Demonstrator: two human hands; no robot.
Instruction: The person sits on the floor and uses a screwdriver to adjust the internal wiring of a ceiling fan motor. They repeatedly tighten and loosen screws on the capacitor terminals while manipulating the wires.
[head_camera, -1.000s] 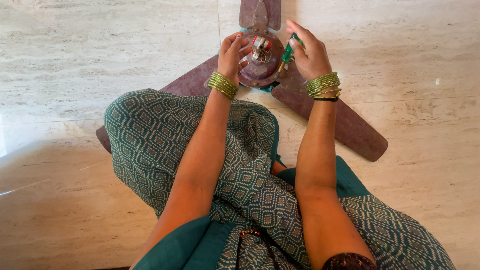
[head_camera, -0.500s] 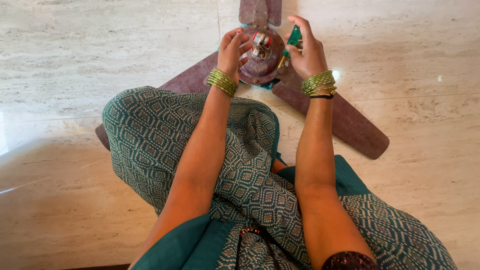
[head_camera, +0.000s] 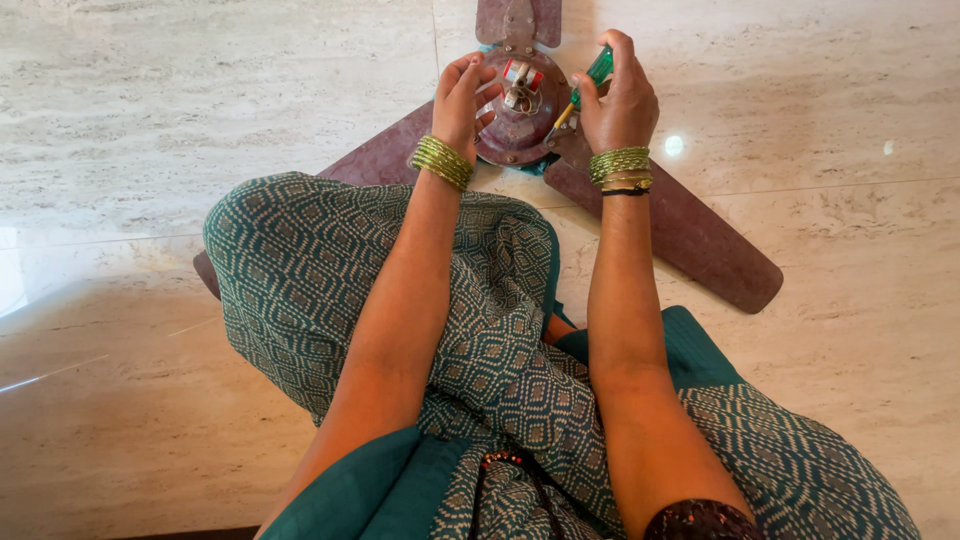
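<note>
A green-handled screwdriver (head_camera: 590, 82) is gripped in the right hand (head_camera: 618, 100), fingers closed round the handle, w/ the yellowish shaft angled down-left to the fan hub (head_camera: 520, 125). The hub's left edge is touched by the left hand (head_camera: 462, 100); fingers are curled against it, but whether anything is clamped can't be told. The hub is seen at top centre of the view, lying on the floor (head_camera: 200, 100), approx. btwn the two hands. A small red-and-white part (head_camera: 518, 75) is seen on top of the hub. Three brown blades are spread from it: one up (head_camera: 518, 18), one down-right (head_camera: 690, 235) past the right wrist, one down-left (head_camera: 375, 160), partly hidden under the patterned green cloth (head_camera: 330, 270) over the knee. Green bangles (head_camera: 441, 162) are worn on both wrists.
</note>
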